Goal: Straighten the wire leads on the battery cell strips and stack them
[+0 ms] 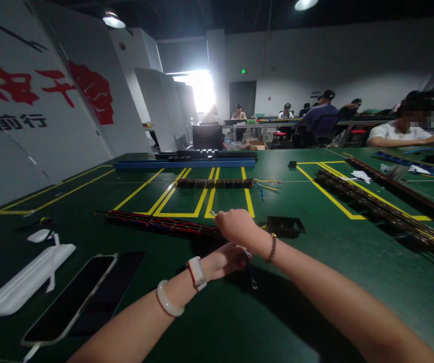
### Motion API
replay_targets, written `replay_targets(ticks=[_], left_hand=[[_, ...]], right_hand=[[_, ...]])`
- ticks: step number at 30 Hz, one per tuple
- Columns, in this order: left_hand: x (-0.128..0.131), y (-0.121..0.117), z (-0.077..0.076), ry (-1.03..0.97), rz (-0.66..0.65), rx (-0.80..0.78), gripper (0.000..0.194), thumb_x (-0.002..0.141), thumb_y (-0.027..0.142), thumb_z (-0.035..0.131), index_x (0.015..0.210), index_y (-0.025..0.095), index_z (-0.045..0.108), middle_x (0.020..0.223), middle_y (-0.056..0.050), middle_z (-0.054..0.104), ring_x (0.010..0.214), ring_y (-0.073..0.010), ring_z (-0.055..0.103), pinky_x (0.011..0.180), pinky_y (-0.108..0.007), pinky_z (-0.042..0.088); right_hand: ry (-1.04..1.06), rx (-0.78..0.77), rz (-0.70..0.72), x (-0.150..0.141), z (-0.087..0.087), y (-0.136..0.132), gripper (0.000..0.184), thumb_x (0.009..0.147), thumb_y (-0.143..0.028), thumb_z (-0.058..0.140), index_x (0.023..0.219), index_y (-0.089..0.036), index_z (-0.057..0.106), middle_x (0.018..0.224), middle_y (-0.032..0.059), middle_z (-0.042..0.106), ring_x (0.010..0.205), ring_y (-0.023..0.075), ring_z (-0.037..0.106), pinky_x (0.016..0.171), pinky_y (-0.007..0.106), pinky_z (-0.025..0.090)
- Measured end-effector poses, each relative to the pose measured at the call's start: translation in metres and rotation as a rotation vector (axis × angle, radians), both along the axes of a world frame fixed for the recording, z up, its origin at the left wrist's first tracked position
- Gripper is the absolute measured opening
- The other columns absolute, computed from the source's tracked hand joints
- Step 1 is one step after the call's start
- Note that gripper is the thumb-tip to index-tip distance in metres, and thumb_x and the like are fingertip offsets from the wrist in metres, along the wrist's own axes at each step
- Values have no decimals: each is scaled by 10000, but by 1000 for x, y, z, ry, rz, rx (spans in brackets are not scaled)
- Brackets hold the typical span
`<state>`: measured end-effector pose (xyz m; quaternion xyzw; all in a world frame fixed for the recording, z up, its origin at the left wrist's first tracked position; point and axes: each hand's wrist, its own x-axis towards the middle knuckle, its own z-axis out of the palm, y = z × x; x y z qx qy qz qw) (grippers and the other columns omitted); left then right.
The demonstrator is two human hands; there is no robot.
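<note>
On the green table point(292, 312), a long dark strip bundled with red and blue wires point(160, 222) lies sideways, its right end running behind my hands. My right hand point(237, 227) is closed over that end, crossing above the left wrist. A small shiny metal lug point(212, 214) pokes out from its fingers; the wire behind it is hidden. Beneath, my left hand point(230, 259) has its fingers closed around a dark blue wire point(249, 268), whose ring terminal point(254, 284) hangs down. A black rectangular plastic housing point(285, 225) sits just right of my right hand.
At left lie a phone point(73, 297), a dark flat panel point(107, 290) and a white wrapped packet point(27, 282). Another wired strip point(217, 183) lies farther back, before blue rails point(186, 164). More strips point(383, 206) lie right, near a seated person point(398, 133).
</note>
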<state>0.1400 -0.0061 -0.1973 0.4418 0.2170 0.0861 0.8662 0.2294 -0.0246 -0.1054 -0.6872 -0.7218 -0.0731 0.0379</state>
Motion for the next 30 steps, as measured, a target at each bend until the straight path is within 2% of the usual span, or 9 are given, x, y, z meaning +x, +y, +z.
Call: replay_targets(ticks=[5, 8, 12, 14, 16, 20, 23, 26, 30], left_hand=[[1, -5, 5, 44, 74, -15, 246, 687, 265, 698, 828, 115, 562, 673, -3, 526, 575, -73, 470, 570, -210, 344], [2, -6, 8, 63, 69, 17, 199, 723, 197, 658, 877, 110, 569, 723, -16, 548, 588, -69, 485, 559, -195, 332], [4, -6, 10, 96, 33, 17, 132, 832, 195, 536, 891, 84, 575, 724, -41, 560, 533, -61, 472, 516, -190, 305], [4, -5, 10, 108, 11, 10, 159, 875, 189, 467, 905, 76, 575, 716, -42, 555, 510, -52, 463, 504, -184, 296], [5, -4, 10, 93, -3, 14, 157, 883, 157, 442, 931, 75, 567, 740, -48, 567, 516, -48, 473, 508, -177, 303], [4, -6, 11, 95, 2, 65, 150, 895, 184, 452, 966, 76, 528, 816, -87, 608, 561, -59, 515, 553, -179, 356], [3, -9, 12, 111, 39, 116, 177, 893, 217, 474, 998, 82, 519, 838, -85, 614, 574, -57, 521, 557, -177, 365], [1, -10, 16, 144, 50, 211, 203, 896, 245, 463, 993, 77, 522, 834, -85, 612, 574, -56, 522, 554, -179, 368], [-3, -1, 24, 224, -43, 331, 310, 896, 366, 443, 949, 77, 538, 707, -47, 581, 475, -54, 469, 473, -183, 322]], right_hand=[[-12, 17, -40, -16, -12, 22, 263, 870, -113, 380, 928, -108, 637, 865, 144, 644, 762, 240, 637, 593, 312, 456], [46, 50, -76, -5, -13, 17, 310, 942, -252, 341, 940, -121, 622, 832, 136, 638, 741, 224, 628, 600, 303, 445], [498, 60, 33, 26, -10, -12, 421, 933, -518, 352, 1014, -152, 544, 784, 64, 616, 691, 160, 579, 602, 249, 415], [785, 61, 113, 43, -16, -29, 453, 946, -542, 280, 1047, -158, 499, 774, 32, 588, 654, 121, 540, 590, 224, 411], [870, 160, 112, 59, -28, -44, 428, 954, -517, 275, 1057, -159, 486, 778, 22, 568, 655, 113, 513, 607, 229, 418], [523, 370, 80, 88, -62, -58, 291, 932, -367, 419, 1082, -150, 543, 975, 85, 592, 888, 168, 537, 802, 314, 429], [225, 407, 148, 102, -82, -59, 282, 920, -253, 432, 1153, -165, 565, 1087, 95, 587, 992, 190, 514, 898, 362, 389], [98, 370, 210, 107, -89, -58, 300, 906, -190, 440, 1164, -213, 591, 1090, 65, 597, 1005, 178, 507, 956, 376, 344], [82, 352, 209, 106, -88, -58, 318, 887, -169, 465, 1165, -226, 607, 1042, 62, 608, 978, 171, 509, 957, 372, 327]])
